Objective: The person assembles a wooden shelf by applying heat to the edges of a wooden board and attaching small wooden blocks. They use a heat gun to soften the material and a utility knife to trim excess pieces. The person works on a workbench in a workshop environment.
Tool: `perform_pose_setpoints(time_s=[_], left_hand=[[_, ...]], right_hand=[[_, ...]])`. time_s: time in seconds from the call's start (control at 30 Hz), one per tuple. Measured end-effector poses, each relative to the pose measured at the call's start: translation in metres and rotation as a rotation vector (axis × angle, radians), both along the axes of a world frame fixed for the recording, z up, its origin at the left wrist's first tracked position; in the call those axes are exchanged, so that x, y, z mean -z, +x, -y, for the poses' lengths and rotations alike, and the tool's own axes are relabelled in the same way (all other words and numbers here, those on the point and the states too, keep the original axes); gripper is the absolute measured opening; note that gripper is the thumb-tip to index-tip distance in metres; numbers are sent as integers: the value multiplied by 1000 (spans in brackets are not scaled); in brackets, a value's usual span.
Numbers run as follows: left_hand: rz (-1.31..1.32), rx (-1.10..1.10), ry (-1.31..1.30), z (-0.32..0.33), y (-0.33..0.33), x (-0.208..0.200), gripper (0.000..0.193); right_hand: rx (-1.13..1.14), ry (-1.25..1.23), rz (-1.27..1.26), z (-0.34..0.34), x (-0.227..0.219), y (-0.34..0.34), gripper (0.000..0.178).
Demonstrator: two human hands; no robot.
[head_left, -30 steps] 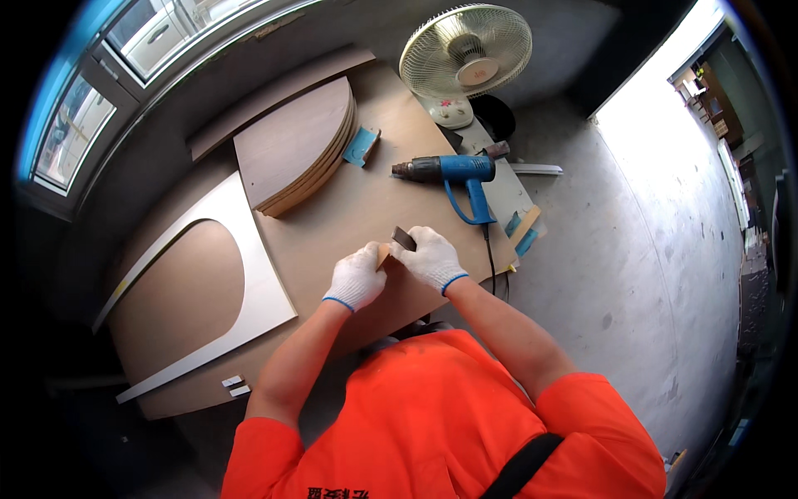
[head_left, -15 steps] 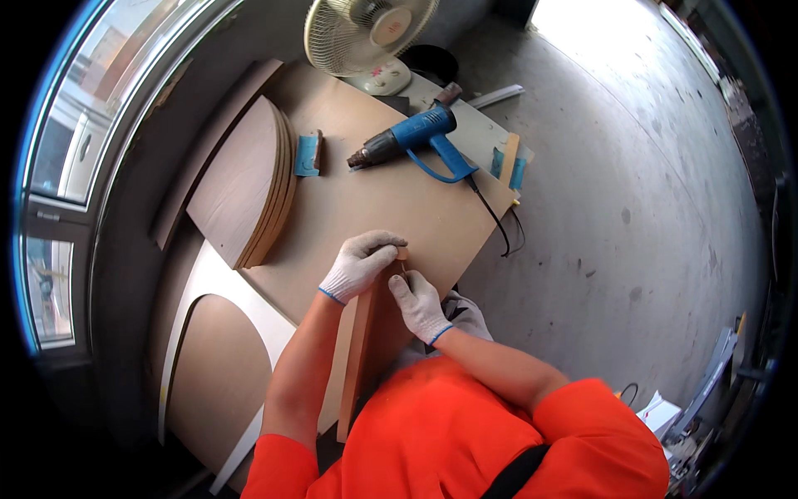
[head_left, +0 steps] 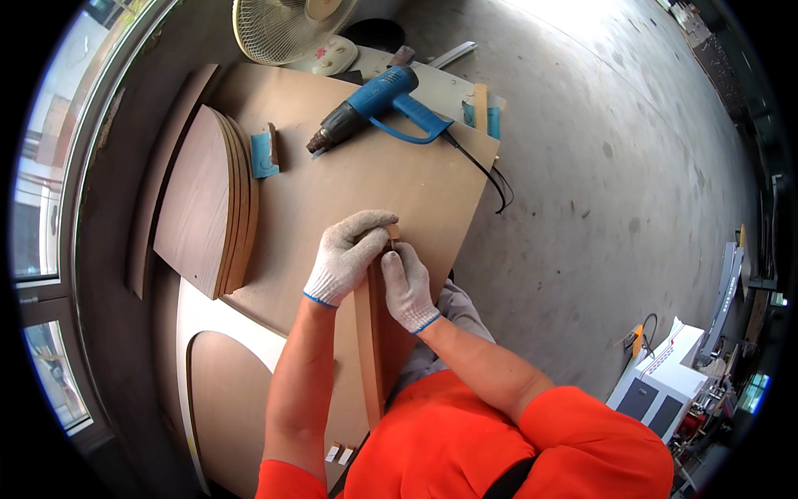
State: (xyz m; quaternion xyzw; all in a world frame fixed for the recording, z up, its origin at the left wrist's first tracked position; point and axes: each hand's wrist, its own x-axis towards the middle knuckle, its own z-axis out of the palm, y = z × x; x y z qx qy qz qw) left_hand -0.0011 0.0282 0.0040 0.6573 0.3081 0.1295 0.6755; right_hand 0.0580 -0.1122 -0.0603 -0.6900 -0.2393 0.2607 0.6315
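A narrow wooden board [head_left: 367, 349] stands on edge, running from my body toward the middle of the worktop [head_left: 324, 187]. My left hand [head_left: 342, 256], in a white knitted glove with a blue cuff, is closed over the far end of this board. My gloved right hand [head_left: 407, 291] is pressed up close on the board's right side, thumb and fingers pinched near that same end. Something small and thin shows at its fingertips, too small to make out. Beyond both hands a blue heat gun [head_left: 376, 101] lies on its side on the worktop.
At left are stacked curved wooden panels [head_left: 198, 204] and a small blue-faced piece [head_left: 264, 154]. A white frame with a rounded cutout [head_left: 224, 316] lies nearer. A fan [head_left: 283, 33] stands at the far edge. A cord [head_left: 478, 166] hangs off the right edge; a white machine [head_left: 665, 374] stands right.
The view has shifted, so the worktop and heat gun sit further left and the white machine shows more. Both hands stay at the board's far end, with only slight finger movement.
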Motion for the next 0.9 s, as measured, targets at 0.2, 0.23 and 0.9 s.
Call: perform_pose_setpoints(time_s=[0.2, 0.23, 0.9], left_hand=[[-39, 32, 50, -2, 2, -3, 28], [-51, 33, 49, -3, 2, -4, 28], [-70, -9, 78, 4, 3, -3, 28]], right_hand=[[17, 66, -68, -1, -1, -8, 35], [11, 76, -95, -1, -3, -9, 35], [39, 12, -120, -7, -8, -9, 32]])
